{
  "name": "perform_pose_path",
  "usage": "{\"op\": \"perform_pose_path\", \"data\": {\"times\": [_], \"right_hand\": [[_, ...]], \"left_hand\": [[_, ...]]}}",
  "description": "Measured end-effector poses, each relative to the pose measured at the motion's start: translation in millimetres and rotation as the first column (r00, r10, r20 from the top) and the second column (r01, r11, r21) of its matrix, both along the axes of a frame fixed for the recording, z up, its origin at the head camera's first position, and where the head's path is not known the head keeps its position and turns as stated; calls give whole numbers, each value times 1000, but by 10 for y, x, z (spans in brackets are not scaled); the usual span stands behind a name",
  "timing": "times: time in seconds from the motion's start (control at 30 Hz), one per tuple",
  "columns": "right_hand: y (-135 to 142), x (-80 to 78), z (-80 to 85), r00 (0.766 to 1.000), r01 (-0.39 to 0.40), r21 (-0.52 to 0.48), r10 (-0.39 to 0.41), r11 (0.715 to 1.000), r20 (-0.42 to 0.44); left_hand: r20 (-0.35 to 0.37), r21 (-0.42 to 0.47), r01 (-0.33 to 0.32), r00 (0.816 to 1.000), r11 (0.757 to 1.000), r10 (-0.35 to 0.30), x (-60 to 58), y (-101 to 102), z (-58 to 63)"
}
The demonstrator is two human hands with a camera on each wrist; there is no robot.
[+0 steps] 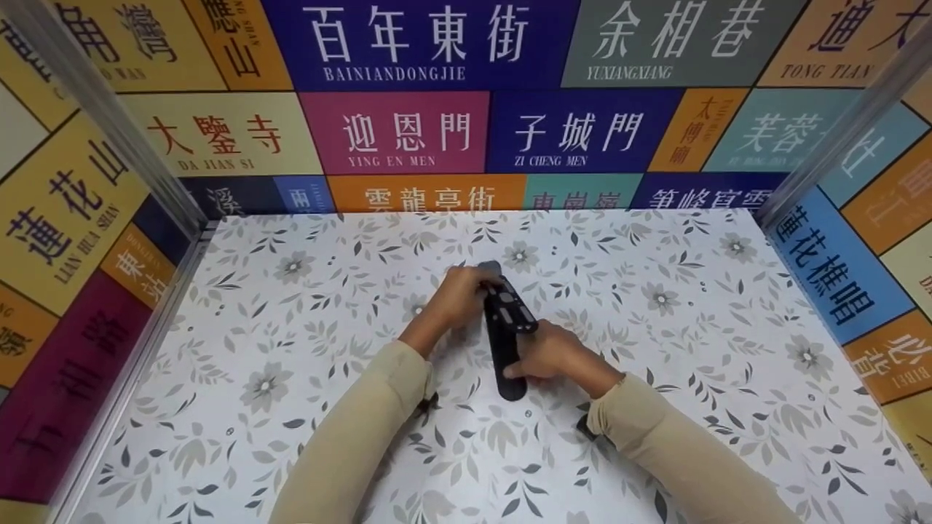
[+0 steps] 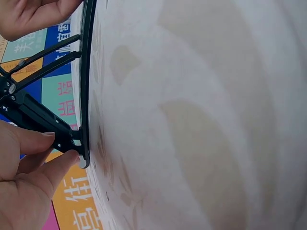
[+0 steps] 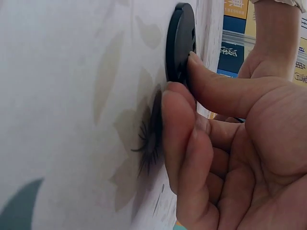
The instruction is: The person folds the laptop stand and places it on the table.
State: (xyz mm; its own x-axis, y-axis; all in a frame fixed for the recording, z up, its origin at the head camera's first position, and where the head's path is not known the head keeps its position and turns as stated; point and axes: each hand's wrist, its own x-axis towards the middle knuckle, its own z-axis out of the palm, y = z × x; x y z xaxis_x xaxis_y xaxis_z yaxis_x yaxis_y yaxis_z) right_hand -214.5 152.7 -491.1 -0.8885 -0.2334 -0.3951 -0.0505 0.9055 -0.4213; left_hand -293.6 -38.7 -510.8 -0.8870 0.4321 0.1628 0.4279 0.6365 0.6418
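A black folding stand (image 1: 505,360) with a long rounded base plate is held in both hands over the middle of the table. Its upper arm (image 1: 513,309), with slots in it, is swung up at an angle from the base. Thin struts (image 2: 45,64) link the two parts in the left wrist view. My left hand (image 1: 460,295) pinches the far, hinged end between thumb and fingers. Nearer to me, my right hand (image 1: 547,353) grips the base plate from the right side, thumb on top near its rounded end. Fingers hide part of the plate's underside in the right wrist view.
A white tablecloth (image 1: 291,327) with grey flowers and leaves covers the table. Printed panels (image 1: 393,131) with coloured sign blocks rise at the back and both sides. Clear corner strips (image 1: 837,109) join the panels. Dark pieces show at both beige sleeve cuffs (image 1: 619,407).
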Motion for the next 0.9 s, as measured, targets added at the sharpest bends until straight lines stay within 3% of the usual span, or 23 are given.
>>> {"op": "perform_pose_path", "data": {"times": [0.3,0.5,0.73,0.9], "right_hand": [[-27,16,-4,999,-37,10,38,999,-18],[-24,27,-33,999,-2,-67,5,998,46],[16,-16,-51,987,-125,-73,132,989,89],[35,-40,-57,981,-154,-57,160,986,112]], "left_hand": [[-25,38,6,1000,999,-5,-14,20,-35],[-45,35,3,999,999,-2,0,4,-42],[18,29,1,1000,1000,-1,31,-14,-37],[47,18,-10,999,1000,9,43,-9,-34]]}}
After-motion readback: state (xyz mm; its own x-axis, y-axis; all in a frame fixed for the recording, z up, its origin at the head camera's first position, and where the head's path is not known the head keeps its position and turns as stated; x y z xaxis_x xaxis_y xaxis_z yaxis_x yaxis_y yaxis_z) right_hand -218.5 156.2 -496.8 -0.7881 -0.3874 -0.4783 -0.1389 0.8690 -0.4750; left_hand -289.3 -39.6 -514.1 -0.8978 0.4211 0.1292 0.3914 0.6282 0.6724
